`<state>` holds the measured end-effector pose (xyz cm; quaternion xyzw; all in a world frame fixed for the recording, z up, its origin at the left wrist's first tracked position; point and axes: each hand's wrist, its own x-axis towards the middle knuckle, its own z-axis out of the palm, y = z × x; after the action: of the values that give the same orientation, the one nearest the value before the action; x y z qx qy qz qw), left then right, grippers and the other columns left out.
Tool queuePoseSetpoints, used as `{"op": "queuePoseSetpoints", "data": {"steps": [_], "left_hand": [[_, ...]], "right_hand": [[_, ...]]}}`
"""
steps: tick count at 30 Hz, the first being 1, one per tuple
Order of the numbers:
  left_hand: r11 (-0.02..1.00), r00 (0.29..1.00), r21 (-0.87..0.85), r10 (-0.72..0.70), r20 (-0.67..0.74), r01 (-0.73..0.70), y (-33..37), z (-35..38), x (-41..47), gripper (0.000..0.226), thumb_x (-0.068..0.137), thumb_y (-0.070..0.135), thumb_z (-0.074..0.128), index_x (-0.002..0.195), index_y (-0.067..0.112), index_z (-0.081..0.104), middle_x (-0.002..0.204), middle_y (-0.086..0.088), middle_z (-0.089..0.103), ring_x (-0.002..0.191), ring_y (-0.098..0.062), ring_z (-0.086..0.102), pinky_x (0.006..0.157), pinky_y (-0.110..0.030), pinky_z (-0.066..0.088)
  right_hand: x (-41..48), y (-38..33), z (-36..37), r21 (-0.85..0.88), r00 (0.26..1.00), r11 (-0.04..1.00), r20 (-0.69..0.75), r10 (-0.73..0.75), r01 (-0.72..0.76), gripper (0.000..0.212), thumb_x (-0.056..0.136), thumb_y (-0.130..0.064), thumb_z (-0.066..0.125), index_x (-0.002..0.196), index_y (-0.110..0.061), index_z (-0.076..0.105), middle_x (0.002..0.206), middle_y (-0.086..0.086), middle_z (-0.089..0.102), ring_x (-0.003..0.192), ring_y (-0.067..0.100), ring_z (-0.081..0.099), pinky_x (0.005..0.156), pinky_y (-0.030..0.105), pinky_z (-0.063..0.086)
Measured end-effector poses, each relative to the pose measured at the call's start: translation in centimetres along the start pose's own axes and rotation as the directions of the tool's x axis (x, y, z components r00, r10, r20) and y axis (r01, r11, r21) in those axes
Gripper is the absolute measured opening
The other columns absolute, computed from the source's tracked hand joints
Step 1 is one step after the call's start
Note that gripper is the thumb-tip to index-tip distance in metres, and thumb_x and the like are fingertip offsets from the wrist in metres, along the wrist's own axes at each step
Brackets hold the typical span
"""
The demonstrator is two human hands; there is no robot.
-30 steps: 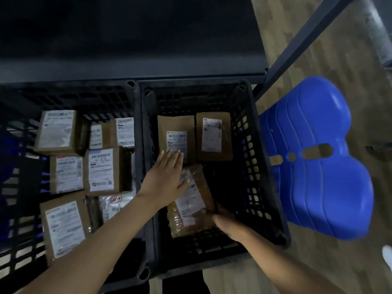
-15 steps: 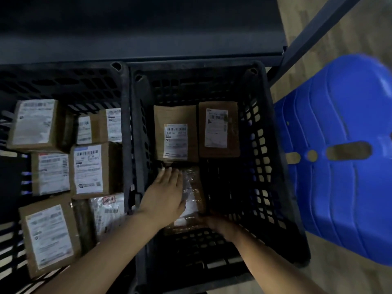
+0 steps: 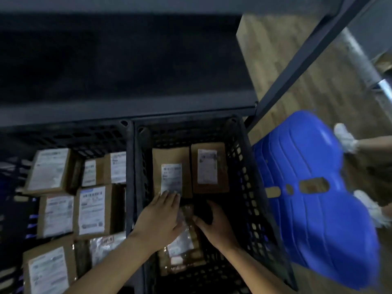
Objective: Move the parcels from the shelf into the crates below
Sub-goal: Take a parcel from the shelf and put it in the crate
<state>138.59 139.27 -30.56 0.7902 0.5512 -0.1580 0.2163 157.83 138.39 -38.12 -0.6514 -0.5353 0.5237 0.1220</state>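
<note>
Two black plastic crates stand side by side under the dark shelf [image 3: 127,107]. In the right crate [image 3: 248,177] a parcel in clear plastic wrap [image 3: 182,249] lies on the bottom, near two brown envelopes [image 3: 169,155] [image 3: 222,166] at the back. My left hand [image 3: 159,221] lies flat on the wrapped parcel's left part, its straight fingers reaching the label of the left envelope. My right hand [image 3: 216,225] holds the parcel's upper right edge, thumb on top and fingers curled past the edge. The left crate [image 3: 84,136] holds several labelled cardboard boxes.
A blue plastic chair [image 3: 318,198] stands right of the right crate on the wooden floor. A slanted dark shelf post [image 3: 297,60] rises behind it. Another person's legs in white shoes [image 3: 345,139] show at the right edge.
My right hand has moved from the parcel's near corner up to its far right edge. The parcel has settled lower in the crate, and my view has tilted up.
</note>
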Motion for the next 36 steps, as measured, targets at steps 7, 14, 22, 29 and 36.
{"op": "queuePoseSetpoints", "data": {"steps": [7,14,22,29,36], "left_hand": [[0.985,0.939,-0.148,-0.134,-0.316,0.091,-2.2,-10.6,-1.6,0.074,0.093,0.056,0.036,0.153,0.02,0.012,0.158,0.004,0.023,0.145,-0.015,0.02,0.109,-0.026,0.031],[0.978,0.823,-0.179,-0.188,-0.536,0.107,-5.8,-21.0,-6.0,0.079,0.091,0.061,0.039,0.154,0.025,0.009,0.158,0.007,0.023,0.146,-0.016,0.018,0.108,-0.029,0.035],[0.978,0.695,-0.185,-0.197,-0.691,0.094,-9.2,-30.2,-9.0,0.081,0.089,0.059,0.047,0.153,0.02,0.018,0.155,0.0,0.03,0.144,-0.022,0.023,0.106,-0.035,0.037],[0.972,0.651,-0.219,-0.224,-0.725,0.091,-9.3,-34.6,-8.5,0.081,0.088,0.057,0.05,0.152,0.017,0.02,0.155,-0.001,0.032,0.143,-0.022,0.026,0.101,-0.039,0.041],[0.948,0.609,-0.3,-0.298,-0.735,0.102,-7.4,-38.2,-3.9,0.079,0.089,0.054,0.052,0.151,0.014,0.023,0.154,-0.006,0.033,0.139,-0.026,0.033,0.1,-0.04,0.041]], "right_hand": [[1.1,-14.1,-7.5,-0.29,0.917,0.891,-0.09,-0.388,0.349,0.091,0.078,-0.073,0.05,0.149,-0.02,0.029,0.15,-0.002,0.035,0.138,0.011,0.033,0.112,0.027,0.033],[-1.1,-26.3,-11.7,-0.421,0.734,0.732,-0.196,-0.65,0.536,0.077,0.088,-0.059,0.053,0.15,-0.025,0.025,0.154,-0.009,0.027,0.139,0.002,0.021,0.103,0.011,0.02],[-2.5,-35.3,-14.6,-0.446,0.646,0.721,-0.339,-0.684,0.53,0.086,0.083,-0.064,0.057,0.15,-0.022,0.024,0.155,-0.004,0.027,0.142,0.011,0.025,0.105,0.02,0.024],[-1.8,-39.5,-18.2,-0.406,0.663,0.755,-0.37,-0.651,0.515,0.09,0.083,-0.061,0.059,0.152,-0.017,0.022,0.158,0.0,0.023,0.145,0.016,0.022,0.111,0.032,0.027],[2.0,-41.6,-23.4,-0.374,0.687,0.762,-0.338,-0.643,0.529,0.094,0.082,-0.065,0.059,0.153,-0.018,0.018,0.159,-0.001,0.02,0.145,0.017,0.021,0.112,0.036,0.027]]}}
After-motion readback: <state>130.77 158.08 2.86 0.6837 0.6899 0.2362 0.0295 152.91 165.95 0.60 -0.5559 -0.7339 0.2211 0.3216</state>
